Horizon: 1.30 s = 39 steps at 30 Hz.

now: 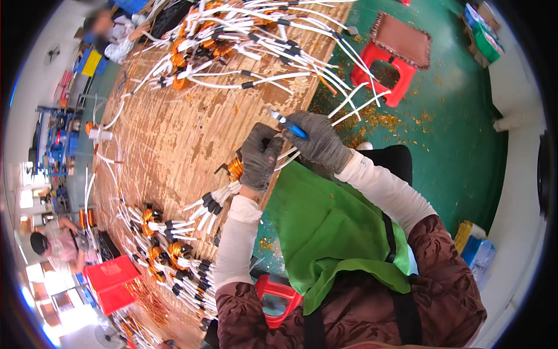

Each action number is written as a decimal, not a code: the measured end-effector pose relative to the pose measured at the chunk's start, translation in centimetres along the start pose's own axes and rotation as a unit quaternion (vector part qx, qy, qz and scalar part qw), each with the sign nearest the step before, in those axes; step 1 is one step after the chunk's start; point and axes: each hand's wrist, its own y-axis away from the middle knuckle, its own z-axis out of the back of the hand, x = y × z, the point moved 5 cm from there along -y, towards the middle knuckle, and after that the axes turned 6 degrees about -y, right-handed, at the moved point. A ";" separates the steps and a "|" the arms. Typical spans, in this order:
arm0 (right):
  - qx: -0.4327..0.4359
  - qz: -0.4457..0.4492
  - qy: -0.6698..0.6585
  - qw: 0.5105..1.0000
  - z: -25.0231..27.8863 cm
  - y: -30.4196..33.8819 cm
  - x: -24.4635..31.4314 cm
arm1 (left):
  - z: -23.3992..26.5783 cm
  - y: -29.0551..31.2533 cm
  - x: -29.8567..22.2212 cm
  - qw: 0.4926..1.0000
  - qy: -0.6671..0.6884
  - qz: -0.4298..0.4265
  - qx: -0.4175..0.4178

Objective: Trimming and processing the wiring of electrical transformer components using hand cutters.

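Note:
My left hand [260, 156], in a dark grey knit glove, is closed at the near edge of the wooden table. It grips a copper wire coil [235, 169] with white-sleeved leads, partly hidden by the glove. My right hand [321, 141], gloved alike, is closed around a small blue-handled hand tool [292, 127] with a metal tip. Its exact kind does not show. The two hands almost touch. White leads [354, 108] stick out beyond my right hand over the table edge, and some cross below both hands.
A heap of coils with white leads [232, 43] covers the table's far end. More coils [168, 256] lie to the left near a red bin [110, 276]. A red stool [386, 64] with a brown cushion stands right. Copper scraps litter the green floor. Two people work beyond the table.

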 end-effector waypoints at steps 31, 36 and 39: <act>-0.002 -0.530 -0.530 0.662 1.2 31.1 -11.1 | 5.7 6.1 -3.0 0.825 -0.527 0.173 0.106; -0.046 -0.559 -0.567 0.604 1.5 32.2 -12.6 | 5.8 3.4 -8.3 0.836 -0.545 -0.053 0.044; -0.093 -0.599 -0.558 0.567 2.0 30.7 -10.6 | 8.1 -1.2 -14.9 0.811 -0.549 -0.200 -0.001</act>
